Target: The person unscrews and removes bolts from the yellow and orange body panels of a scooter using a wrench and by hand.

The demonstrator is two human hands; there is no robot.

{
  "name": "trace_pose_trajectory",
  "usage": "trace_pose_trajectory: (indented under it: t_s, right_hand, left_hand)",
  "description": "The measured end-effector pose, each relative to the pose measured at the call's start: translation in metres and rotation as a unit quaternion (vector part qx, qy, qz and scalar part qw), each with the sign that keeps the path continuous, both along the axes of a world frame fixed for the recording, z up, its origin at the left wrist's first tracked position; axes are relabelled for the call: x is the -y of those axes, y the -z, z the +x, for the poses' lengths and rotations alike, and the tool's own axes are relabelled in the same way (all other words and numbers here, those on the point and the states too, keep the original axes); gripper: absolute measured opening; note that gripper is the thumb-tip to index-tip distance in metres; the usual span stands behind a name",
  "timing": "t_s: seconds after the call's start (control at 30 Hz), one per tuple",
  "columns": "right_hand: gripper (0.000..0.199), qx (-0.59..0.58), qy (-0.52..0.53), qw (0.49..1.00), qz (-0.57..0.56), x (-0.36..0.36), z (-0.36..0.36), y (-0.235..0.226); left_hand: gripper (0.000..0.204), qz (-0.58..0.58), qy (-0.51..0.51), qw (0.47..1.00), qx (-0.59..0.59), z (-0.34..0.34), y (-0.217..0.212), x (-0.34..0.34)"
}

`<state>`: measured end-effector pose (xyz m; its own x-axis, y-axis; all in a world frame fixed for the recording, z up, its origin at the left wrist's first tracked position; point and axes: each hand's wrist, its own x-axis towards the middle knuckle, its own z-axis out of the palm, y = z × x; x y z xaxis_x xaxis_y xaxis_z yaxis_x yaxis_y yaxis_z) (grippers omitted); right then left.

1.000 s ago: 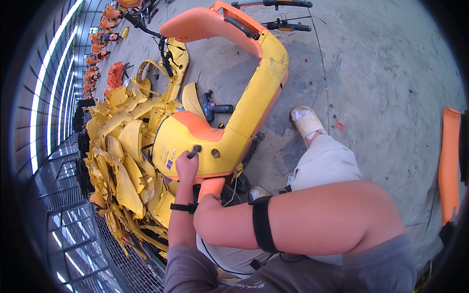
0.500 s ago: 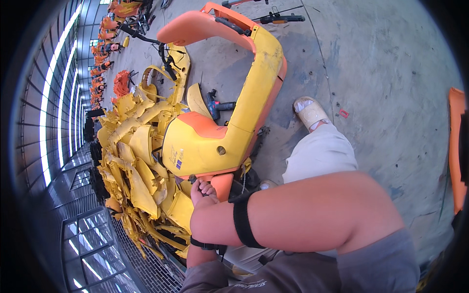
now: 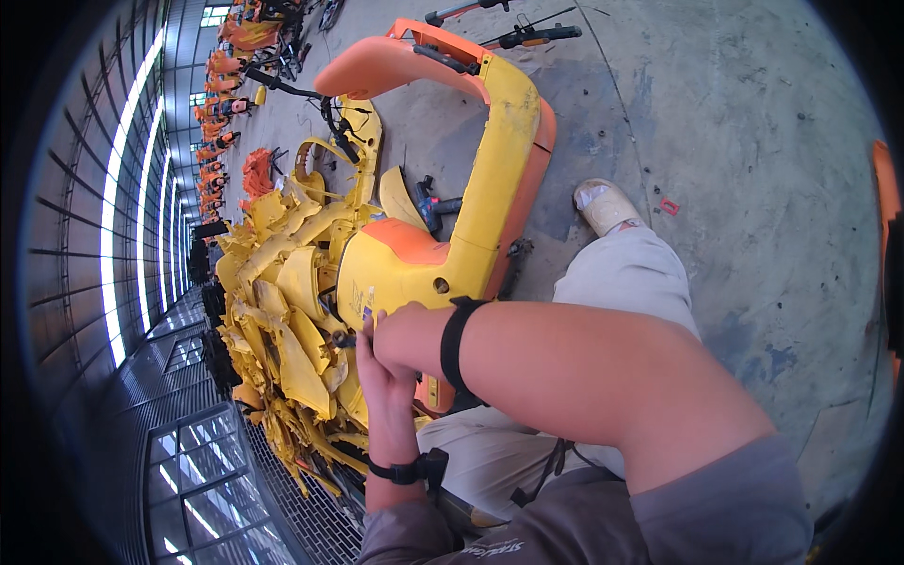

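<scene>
A large yellow and orange plastic body shell is seen standing on the concrete floor just in front of the seated person, its lower yellow housing held against the person's knees and its long yellow column rising away to an orange curved top. A small dark fastener is seen at the lower left edge of the housing, where both hands are brought together. The left hand is raised from below with its fingers curled up toward the fastener; whether it is actually pinched cannot be told. The right hand is laid over the left, bent at the wrist and pressed against the housing; its fingertips are hidden, so its grip cannot be told. A black band is worn on the right wrist and a black strap on the left.

Just to the left of the shell, a heap of loose yellow panels is piled on the floor. A dark power tool is lying beyond the housing. The person's light trouser leg and shoe are stretched out to the right. Further orange parts are lined up in the distance.
</scene>
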<state>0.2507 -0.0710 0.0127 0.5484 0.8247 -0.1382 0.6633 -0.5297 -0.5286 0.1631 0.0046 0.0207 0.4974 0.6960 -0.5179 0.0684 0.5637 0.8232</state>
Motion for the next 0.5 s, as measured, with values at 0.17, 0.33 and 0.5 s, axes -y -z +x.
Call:
trace_pose_trajectory:
  t_s: [0.17,0.33,0.5]
  right_hand:
    - [0.019,-0.175,0.036,0.978,0.111,-0.014,0.04,0.006]
    - [0.027,-0.321,-0.022,0.924,0.207,-0.025,0.115,0.023]
    - [0.034,-0.452,0.21,0.834,0.237,-0.005,0.185,0.031]
  left_hand:
    - [0.043,-0.027,0.189,0.98,0.062,0.048,0.005,0.004]
    - [0.051,0.16,0.168,0.972,-0.02,0.086,-0.009,0.012]
    - [0.059,0.546,0.176,0.819,-0.017,0.107,-0.036,0.096]
